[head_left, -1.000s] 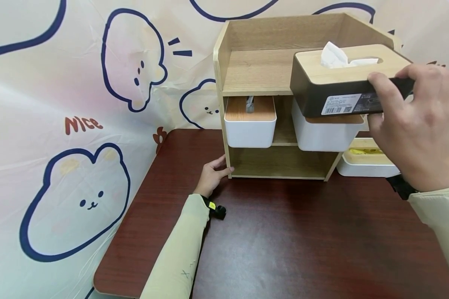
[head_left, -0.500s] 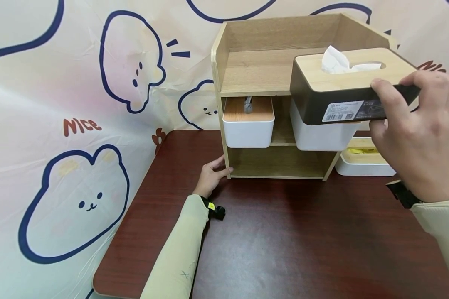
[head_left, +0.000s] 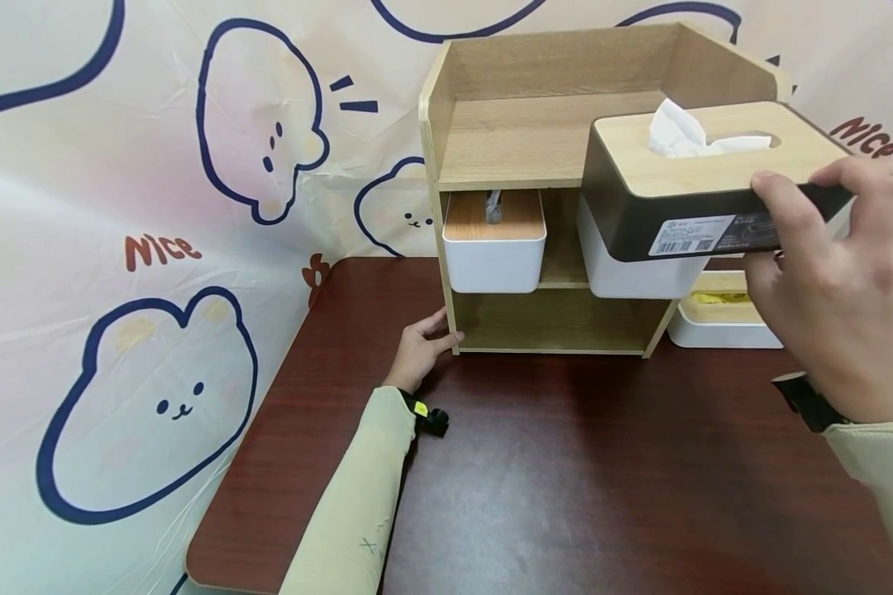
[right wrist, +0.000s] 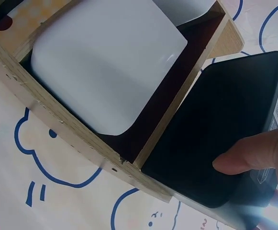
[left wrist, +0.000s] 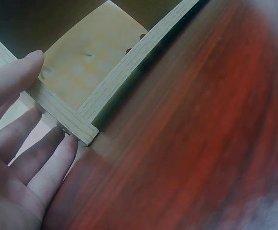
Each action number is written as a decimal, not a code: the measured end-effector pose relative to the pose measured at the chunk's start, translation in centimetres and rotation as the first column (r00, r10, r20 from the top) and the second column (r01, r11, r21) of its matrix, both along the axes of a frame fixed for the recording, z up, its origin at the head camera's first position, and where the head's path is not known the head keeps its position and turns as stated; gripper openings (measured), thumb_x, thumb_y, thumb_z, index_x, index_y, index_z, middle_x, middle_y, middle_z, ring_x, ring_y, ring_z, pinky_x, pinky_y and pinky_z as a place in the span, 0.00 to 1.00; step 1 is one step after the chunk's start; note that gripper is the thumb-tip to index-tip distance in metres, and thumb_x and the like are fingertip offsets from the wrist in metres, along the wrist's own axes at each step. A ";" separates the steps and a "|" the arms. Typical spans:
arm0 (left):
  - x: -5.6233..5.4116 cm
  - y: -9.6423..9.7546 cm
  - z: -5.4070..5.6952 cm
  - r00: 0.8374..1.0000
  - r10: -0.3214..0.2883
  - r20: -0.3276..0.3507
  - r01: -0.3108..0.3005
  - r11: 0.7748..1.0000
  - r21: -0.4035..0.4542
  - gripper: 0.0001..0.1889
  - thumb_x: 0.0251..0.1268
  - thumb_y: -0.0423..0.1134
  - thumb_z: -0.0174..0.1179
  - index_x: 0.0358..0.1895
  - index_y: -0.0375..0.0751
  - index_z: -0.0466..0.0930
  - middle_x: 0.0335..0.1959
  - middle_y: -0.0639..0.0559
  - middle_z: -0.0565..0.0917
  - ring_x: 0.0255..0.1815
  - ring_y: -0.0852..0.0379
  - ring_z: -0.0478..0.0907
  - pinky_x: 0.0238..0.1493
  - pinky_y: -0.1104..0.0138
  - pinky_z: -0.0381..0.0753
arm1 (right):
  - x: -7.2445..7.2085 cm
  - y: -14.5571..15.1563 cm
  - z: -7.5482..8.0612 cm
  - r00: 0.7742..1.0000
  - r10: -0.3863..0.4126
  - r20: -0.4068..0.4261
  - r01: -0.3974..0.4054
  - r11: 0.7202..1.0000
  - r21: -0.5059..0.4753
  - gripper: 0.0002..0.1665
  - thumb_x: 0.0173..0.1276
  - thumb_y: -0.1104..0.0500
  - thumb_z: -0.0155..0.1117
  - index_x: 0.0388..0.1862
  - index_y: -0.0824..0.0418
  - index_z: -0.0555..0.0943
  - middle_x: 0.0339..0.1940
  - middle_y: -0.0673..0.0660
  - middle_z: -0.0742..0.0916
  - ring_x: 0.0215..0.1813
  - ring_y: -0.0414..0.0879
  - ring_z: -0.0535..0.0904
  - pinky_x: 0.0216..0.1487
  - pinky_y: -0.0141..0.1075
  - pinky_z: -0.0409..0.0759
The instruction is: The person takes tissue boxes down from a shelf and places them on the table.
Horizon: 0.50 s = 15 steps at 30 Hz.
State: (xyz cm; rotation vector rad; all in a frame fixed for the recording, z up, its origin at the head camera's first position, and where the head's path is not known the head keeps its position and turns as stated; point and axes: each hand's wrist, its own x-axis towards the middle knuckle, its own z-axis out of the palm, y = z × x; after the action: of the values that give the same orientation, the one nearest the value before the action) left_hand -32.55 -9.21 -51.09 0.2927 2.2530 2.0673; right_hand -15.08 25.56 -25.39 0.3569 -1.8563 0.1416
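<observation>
My right hand (head_left: 841, 281) grips a black tissue box (head_left: 685, 211) by its right end. The box has a pale wooden lid, a white tissue sticking out and a label on its front. It hangs at the right of a wooden desk shelf (head_left: 521, 145), overlapping the top board's front edge in the head view. In the right wrist view my thumb lies against the dark underside of the box (right wrist: 210, 129). My left hand (head_left: 417, 351) holds the shelf's lower left side panel (left wrist: 57, 108), thumb on one side and fingers on the other.
Two white bins, the left one (head_left: 494, 264) with a wooden lid and the right one (head_left: 640, 277) partly behind the tissue box, sit in the middle level. A white box with yellow in its lid slot (head_left: 725, 322) stands right of the shelf. Patterned cloth backs the brown table (head_left: 565, 479).
My right hand has brought the tissue box slightly down and to the right, showing more of its lid. My left hand stays at the shelf's side panel.
</observation>
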 end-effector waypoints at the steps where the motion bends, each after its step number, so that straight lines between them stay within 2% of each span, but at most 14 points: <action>1: 0.0 0.0 0.0 1.000 -0.001 0.000 0.001 1.000 0.000 0.33 0.54 0.44 0.74 0.66 0.52 0.75 0.63 0.52 0.76 0.69 0.58 0.63 0.63 0.60 0.67 | 0.1 0.0 0.0 1.000 -0.008 0.000 0.008 1.000 0.002 0.22 0.66 0.68 0.51 0.58 0.58 0.76 0.53 0.74 0.75 0.59 0.71 0.69 0.60 0.59 0.62; 6: 0.1 0.0 0.2 1.000 0.004 -0.009 -0.004 1.000 -0.003 0.33 0.54 0.43 0.74 0.66 0.52 0.75 0.62 0.52 0.77 0.69 0.58 0.64 0.63 0.59 0.68 | 0.2 0.0 -0.6 0.999 -0.011 -0.040 0.010 0.999 -0.038 0.22 0.66 0.67 0.52 0.58 0.55 0.76 0.53 0.73 0.76 0.57 0.69 0.70 0.59 0.59 0.64; 15: 0.3 0.0 0.5 1.000 0.023 -0.019 -0.023 1.000 -0.007 0.33 0.54 0.42 0.74 0.66 0.51 0.75 0.62 0.53 0.77 0.69 0.56 0.64 0.62 0.59 0.69 | 0.5 0.8 -1.3 1.000 -0.020 -0.011 0.019 0.994 -0.108 0.23 0.67 0.67 0.53 0.59 0.53 0.75 0.56 0.71 0.75 0.60 0.66 0.68 0.61 0.56 0.62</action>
State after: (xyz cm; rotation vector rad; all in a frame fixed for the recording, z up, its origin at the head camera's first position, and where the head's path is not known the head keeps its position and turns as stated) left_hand -32.25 -9.17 -50.64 0.2884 2.2847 2.0753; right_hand -14.60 26.36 -26.67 0.2642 -1.8315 0.2250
